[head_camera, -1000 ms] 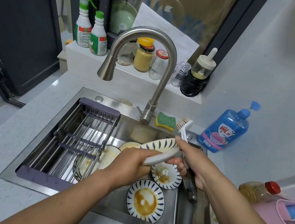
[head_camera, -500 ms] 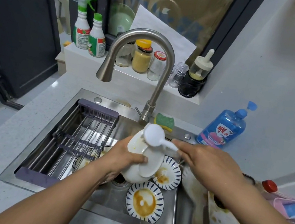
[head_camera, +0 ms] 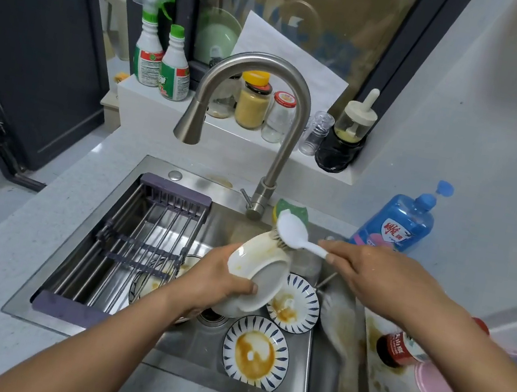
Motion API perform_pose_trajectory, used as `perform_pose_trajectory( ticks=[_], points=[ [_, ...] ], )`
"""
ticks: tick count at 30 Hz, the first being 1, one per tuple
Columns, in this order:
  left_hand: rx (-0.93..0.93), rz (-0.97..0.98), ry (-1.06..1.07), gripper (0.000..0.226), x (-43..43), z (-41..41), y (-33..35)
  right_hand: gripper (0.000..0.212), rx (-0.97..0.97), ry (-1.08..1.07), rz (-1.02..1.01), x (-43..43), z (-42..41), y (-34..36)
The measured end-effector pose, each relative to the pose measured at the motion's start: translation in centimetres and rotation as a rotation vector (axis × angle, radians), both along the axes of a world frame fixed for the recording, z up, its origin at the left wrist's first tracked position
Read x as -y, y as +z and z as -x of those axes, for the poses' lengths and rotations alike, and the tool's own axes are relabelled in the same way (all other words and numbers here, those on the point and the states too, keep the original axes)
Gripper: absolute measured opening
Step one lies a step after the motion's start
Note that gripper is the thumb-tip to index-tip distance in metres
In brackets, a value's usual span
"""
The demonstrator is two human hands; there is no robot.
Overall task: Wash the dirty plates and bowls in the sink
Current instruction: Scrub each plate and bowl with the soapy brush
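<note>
My left hand (head_camera: 213, 282) grips a white bowl (head_camera: 255, 279) turned bottom-up and tilted above the steel sink (head_camera: 59, 316). My right hand (head_camera: 383, 281) holds the handle of a white dish brush (head_camera: 293, 234), whose bristles press on the bowl's upper outer edge, where a brown smear shows. Below lie two blue-striped plates with brown sauce stains, one (head_camera: 254, 354) near the front of the basin and one (head_camera: 295, 304) partly under the bowl. More dirty dishes (head_camera: 150, 283) sit under the rack.
A purple-framed drying rack (head_camera: 136, 244) spans the sink's left half. The faucet (head_camera: 249, 98) arches over the basin, no water running. A green-yellow sponge (head_camera: 292, 208), blue dish soap bottle (head_camera: 398, 221), red-labelled sauce bottle (head_camera: 399, 347) and pink container (head_camera: 437, 386) are on the right.
The bowl was flipped from rim-up to bottom-up in my left hand. My right hand swung the brush around and now sets its bristles against the bowl's outer top edge.
</note>
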State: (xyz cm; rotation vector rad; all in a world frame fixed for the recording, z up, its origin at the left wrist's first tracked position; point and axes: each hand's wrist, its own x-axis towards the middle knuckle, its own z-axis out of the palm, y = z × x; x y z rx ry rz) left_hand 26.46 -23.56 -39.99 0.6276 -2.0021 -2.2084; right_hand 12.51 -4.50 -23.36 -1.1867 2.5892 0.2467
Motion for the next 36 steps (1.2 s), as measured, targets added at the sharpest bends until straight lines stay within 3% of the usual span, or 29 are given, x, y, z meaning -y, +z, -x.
perform_pose_trajectory(
  ticks=[3,8,11,16,19,24,29,31,36],
  points=[
    [-0.010,-0.037,0.011,0.052,-0.2,0.3,0.3,0.039,0.034,0.016,0.039,-0.1,-0.5,0.7],
    [-0.027,-0.204,0.098,0.063,-0.9,0.9,0.2,0.041,-0.169,0.274,-0.038,1.0,-3.9,-0.5],
    [-0.062,-0.318,0.102,0.073,-0.5,0.3,0.3,0.042,-0.164,0.151,0.014,0.0,-1.9,-1.0],
    [-0.128,-0.420,0.140,0.070,0.3,-0.8,0.9,0.038,0.089,-0.099,0.129,-2.6,2.1,-1.9],
    [-0.105,-0.392,0.123,0.070,0.7,-1.1,1.0,0.037,0.145,-0.077,0.158,-2.8,1.8,-1.5],
    [-0.056,-0.210,0.011,0.068,0.4,-0.8,1.0,0.037,0.045,0.083,0.125,-0.2,-0.1,0.4],
    [-0.152,-0.391,0.131,0.075,1.3,-1.6,1.4,0.035,0.167,-0.056,0.130,-2.6,2.3,-0.2],
    [-0.196,-0.507,0.167,0.072,1.6,-1.9,1.5,0.031,0.307,-0.124,0.244,-3.5,2.0,-0.9],
    [-0.266,-0.758,0.182,0.069,0.3,-2.0,1.5,0.025,0.552,-0.427,0.744,-3.0,0.0,-3.7]
  ],
)
